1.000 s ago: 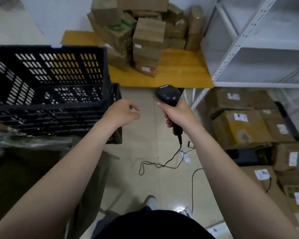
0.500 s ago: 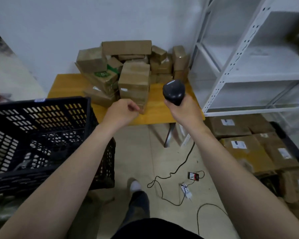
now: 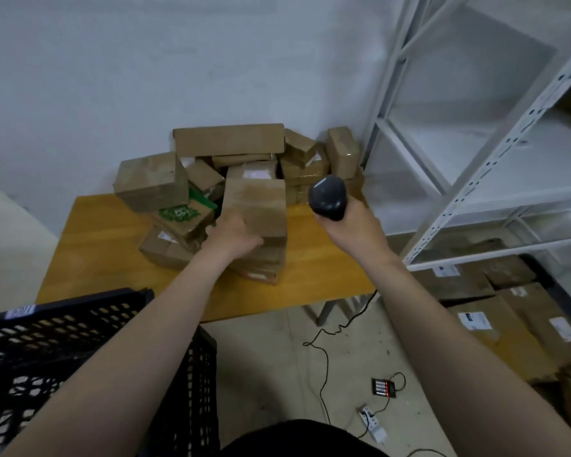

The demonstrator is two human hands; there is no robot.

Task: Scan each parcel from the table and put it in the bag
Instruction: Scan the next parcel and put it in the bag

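A pile of brown cardboard parcels [image 3: 228,143] lies on a yellow wooden table [image 3: 106,265] against the wall. My left hand [image 3: 233,235] is closed around the lower left edge of the front parcel [image 3: 256,202], which stands upright on top of other parcels. To the right of that parcel, above the table, my right hand [image 3: 355,225] grips a black handheld scanner [image 3: 327,197] with its head pointing up. The scanner's cable [image 3: 323,357] trails down to the floor. No bag is in view.
A black plastic crate [image 3: 63,344] stands at lower left, close under my left arm. A white metal shelf rack [image 3: 475,166] fills the right side. Labelled cardboard boxes [image 3: 495,324] sit on the floor beneath it. A small charger [image 3: 384,387] lies on the floor.
The view has lifted from the crate and floor toward the table. My left hand has reached forward and closed on the front parcel. My right hand has carried the scanner up beside the pile.
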